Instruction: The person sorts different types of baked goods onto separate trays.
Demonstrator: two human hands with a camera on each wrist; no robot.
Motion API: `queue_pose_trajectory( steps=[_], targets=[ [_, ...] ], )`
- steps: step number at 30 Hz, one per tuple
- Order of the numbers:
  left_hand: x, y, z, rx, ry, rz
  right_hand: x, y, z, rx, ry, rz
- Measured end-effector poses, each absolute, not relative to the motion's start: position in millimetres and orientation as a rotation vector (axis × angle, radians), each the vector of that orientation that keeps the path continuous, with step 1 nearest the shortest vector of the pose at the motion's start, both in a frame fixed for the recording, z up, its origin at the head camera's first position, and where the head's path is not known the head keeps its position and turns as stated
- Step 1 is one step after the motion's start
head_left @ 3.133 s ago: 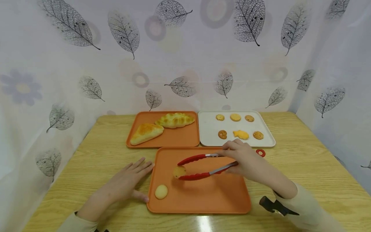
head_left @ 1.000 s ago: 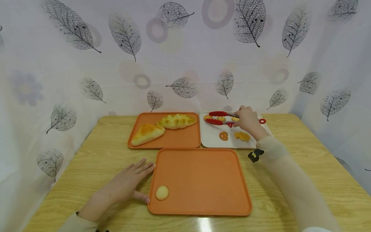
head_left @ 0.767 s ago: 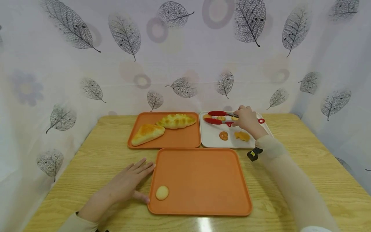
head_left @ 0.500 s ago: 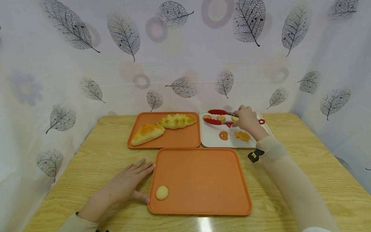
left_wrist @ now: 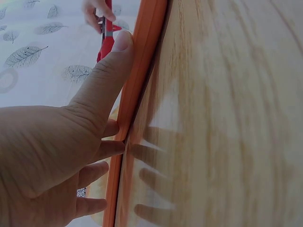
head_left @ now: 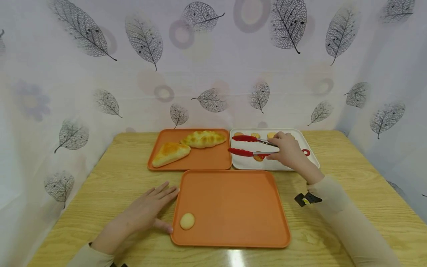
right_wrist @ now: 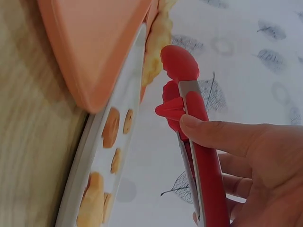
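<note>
My right hand [head_left: 289,150] grips red-tipped tongs [head_left: 245,138] above the white tray [head_left: 310,163]. The tongs' arms stand apart with nothing seen between their tips. Just beyond the tips a round cookie [head_left: 238,134] sits at the white tray's far left corner. In the right wrist view, the thumb presses the red handle of the tongs [right_wrist: 208,175]. My left hand [head_left: 146,207] rests with spread fingers at the left rim of the front orange tray [head_left: 233,207]. A pale round cookie [head_left: 187,221] lies in that tray's near left corner.
Behind stands another orange tray [head_left: 213,161] with a triangular bread [head_left: 171,154] and a braided bread [head_left: 203,139]. Several biscuits lie on the white tray, some hidden by the hand and tongs. A leaf-patterned curtain [head_left: 213,74] hangs behind the wooden table [head_left: 126,178].
My right hand carried a cookie in the tongs from the front orange tray to the white tray's far left corner. The tongs have since spread and drawn nearer to me. The left hand stays put.
</note>
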State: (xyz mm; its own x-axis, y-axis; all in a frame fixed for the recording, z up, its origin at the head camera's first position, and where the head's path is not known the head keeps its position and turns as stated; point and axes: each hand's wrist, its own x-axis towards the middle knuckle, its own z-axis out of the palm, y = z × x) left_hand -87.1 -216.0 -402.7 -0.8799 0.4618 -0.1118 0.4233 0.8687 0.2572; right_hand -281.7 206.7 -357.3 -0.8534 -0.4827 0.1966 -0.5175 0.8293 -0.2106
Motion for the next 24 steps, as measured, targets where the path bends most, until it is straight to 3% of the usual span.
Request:
queue_pose_trajectory(
  steps=[24],
  targets=[
    [-82.5,-214.1,-402.5,0.687,2.878,0.319,-181.1,184.4,-358.9,1.261,-2.681,0.482]
  ],
)
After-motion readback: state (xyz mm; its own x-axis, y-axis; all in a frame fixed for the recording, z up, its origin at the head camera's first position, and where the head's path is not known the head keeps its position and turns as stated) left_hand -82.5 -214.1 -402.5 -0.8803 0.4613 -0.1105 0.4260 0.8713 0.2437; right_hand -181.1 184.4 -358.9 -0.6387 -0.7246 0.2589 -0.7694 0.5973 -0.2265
